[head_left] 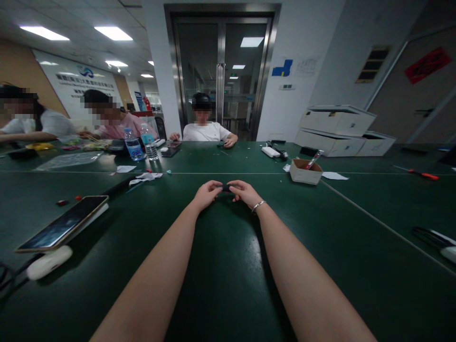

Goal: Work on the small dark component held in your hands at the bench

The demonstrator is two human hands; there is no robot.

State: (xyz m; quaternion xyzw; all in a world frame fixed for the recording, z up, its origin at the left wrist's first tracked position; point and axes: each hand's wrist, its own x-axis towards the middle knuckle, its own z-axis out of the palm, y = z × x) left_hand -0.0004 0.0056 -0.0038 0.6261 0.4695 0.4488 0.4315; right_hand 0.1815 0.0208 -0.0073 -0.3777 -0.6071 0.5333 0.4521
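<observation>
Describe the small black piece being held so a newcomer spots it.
Start at the green table: two bare forearms reach in from the bottom edge. At their ends, the left grip and right grip hold the small black piece. It alone is pinched between both; the open box to its right stands on the table.

Phone [64,224] left of hands [207,195], small box [305,175] right

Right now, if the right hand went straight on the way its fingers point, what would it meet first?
The small black object, which the right hand touches, then probably the left hand at its other end; exact depth is hard to judge.
</observation>
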